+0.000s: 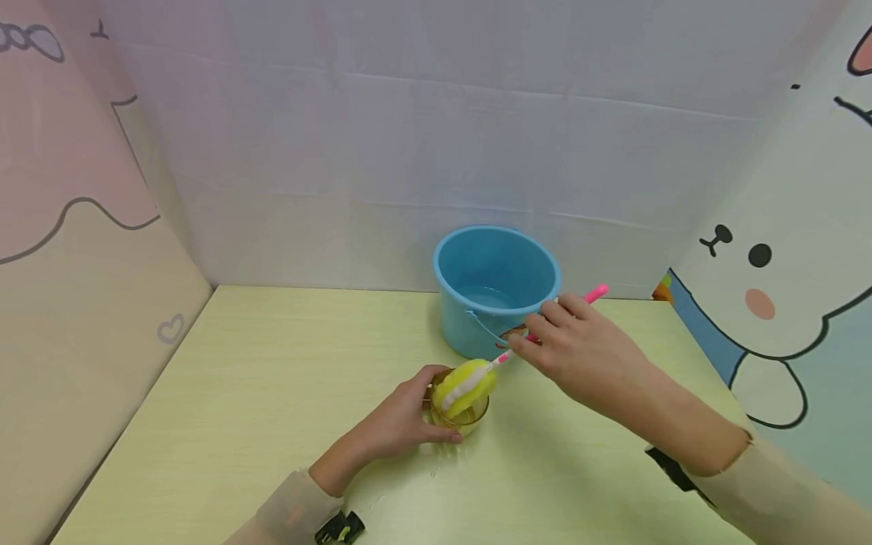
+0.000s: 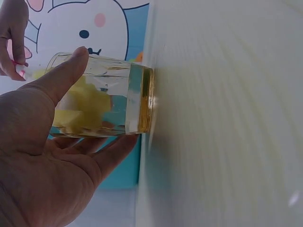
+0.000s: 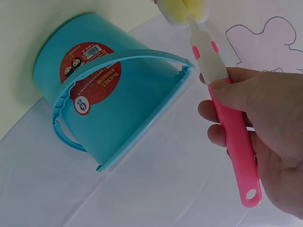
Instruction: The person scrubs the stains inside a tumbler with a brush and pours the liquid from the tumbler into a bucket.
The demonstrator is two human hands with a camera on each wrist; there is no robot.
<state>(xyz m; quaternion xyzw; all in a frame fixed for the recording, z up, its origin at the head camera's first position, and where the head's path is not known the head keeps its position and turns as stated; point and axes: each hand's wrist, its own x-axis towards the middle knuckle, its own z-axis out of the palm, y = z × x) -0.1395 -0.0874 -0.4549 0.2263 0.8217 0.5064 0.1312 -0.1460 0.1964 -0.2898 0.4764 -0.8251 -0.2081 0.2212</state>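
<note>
An amber-tinted clear glass point(image 1: 477, 415) stands on the table in front of the bucket. My left hand point(image 1: 402, 416) curls round its side, thumb on the near side; the left wrist view shows the thumb and fingers about the glass point(image 2: 120, 94). My right hand point(image 1: 593, 359) grips the pink handle point(image 3: 236, 146) of a sponge brush. Its yellow and white sponge head point(image 1: 465, 387) is in the mouth of the glass, partly inside, the brush tilted up to the right. In the left wrist view the yellow sponge point(image 2: 83, 106) shows through the glass wall.
A blue bucket point(image 1: 463, 325) with a little clear liquid at its bottom stands behind the glass, near the back wall. Its handle point(image 3: 128, 54) hangs down in front, beside a red label point(image 3: 102, 80). Small wet drops lie on the table point(image 1: 272, 363) near the glass.
</note>
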